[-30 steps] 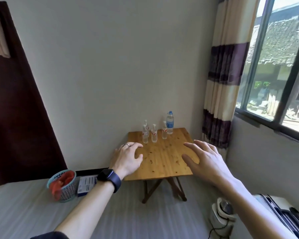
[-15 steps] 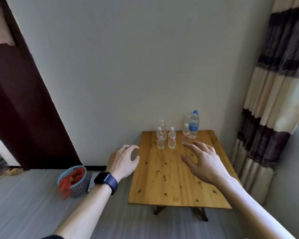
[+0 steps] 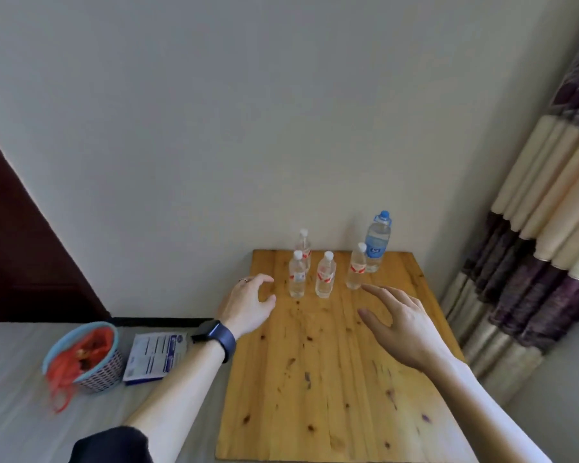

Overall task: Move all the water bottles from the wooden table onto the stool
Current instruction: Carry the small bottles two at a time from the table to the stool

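Several water bottles stand at the far end of the wooden table [image 3: 331,379]. A tall bottle with a blue cap and blue label [image 3: 376,243] is at the back right. In front of it stand small clear bottles with red labels [image 3: 325,275], one at the left [image 3: 297,275], one at the right [image 3: 356,267], one behind [image 3: 303,245]. My left hand [image 3: 248,304] hovers just left of the left bottle, fingers loosely spread, holding nothing. My right hand [image 3: 398,324] hovers near the right small bottle, fingers apart and empty. No stool is in view.
A blue-rimmed basket with red plastic [image 3: 84,357] and a white-and-blue packet [image 3: 156,355] lie on the grey floor left of the table. A striped curtain [image 3: 532,262] hangs at the right. A dark door [image 3: 20,248] stands at the left.
The view has come closer to the table and tilted down. Both hands have moved forward over the table toward the bottles. The window is gone from view.
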A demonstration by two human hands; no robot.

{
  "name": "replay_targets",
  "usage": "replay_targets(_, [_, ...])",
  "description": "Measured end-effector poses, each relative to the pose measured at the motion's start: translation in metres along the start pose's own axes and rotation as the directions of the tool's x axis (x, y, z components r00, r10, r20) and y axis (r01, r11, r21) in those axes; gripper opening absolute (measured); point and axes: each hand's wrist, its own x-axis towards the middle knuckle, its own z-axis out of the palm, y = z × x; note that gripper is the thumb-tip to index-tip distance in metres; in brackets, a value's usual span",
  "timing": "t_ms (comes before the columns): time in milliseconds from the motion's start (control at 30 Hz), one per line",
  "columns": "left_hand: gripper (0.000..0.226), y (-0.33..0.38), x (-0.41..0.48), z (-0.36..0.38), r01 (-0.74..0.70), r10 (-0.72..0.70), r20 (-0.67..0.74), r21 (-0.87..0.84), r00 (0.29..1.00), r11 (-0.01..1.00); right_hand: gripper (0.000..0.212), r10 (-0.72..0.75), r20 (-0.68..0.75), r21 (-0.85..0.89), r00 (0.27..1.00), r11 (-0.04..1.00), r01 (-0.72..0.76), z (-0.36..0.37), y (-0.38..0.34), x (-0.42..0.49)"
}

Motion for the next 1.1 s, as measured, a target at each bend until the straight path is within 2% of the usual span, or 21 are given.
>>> replay_targets(100, [0.039,-0.016,0.034,0.017,0.023,-0.023,0.085,0.0,0.996,1.0,0.057,0.055,0.037,0.04,0.998,0.998,-0.056,0.022,0.012,0.033])
replay_targets(433, [0.055,-0.038,0.169,0.076,0.119,-0.137,0.182,0.106,0.974,0.987,0.063,0.118,0.263,0.058,0.958,0.989,-0.138,0.11,0.061,0.181])
replay_targets(533, [0.057,-0.037,0.221,0.093,0.087,-0.111,0.184,0.134,0.977,0.987,0.065,0.101,0.304,0.062,0.947,0.99,-0.126,0.129,0.07,0.24])
replay_targets(667, [0.061,-0.041,0.281,0.128,0.101,-0.148,0.237,0.199,0.96,0.975,0.069,0.063,0.309,0.072,0.949,0.993,-0.089,0.168,0.08,0.314])
replay_targets(767, [0.064,-0.047,0.316,0.158,0.016,-0.113,0.271,0.335,0.956,0.942,0.069,0.051,0.33,0.049,0.942,0.996,-0.07,0.197,0.082,0.361])
replay_targets(900, [0.057,-0.056,0.34,0.19,-0.149,-0.051,0.343,0.533,0.938,0.833,0.058,0.036,0.383,-0.018,0.923,0.999,-0.032,0.228,0.093,0.387])
replay_targets(1033, [0.054,-0.06,0.34,0.202,-0.157,-0.036,0.325,0.549,0.945,0.821,0.037,-0.021,0.293,0.033,0.956,0.999,0.012,0.241,0.103,0.37])
replay_targets(1100, [0.039,-0.064,0.331,0.204,-0.149,-0.024,0.314,0.515,0.949,0.844,0.035,-0.042,0.281,0.072,0.959,0.997,0.023,0.242,0.106,0.353])
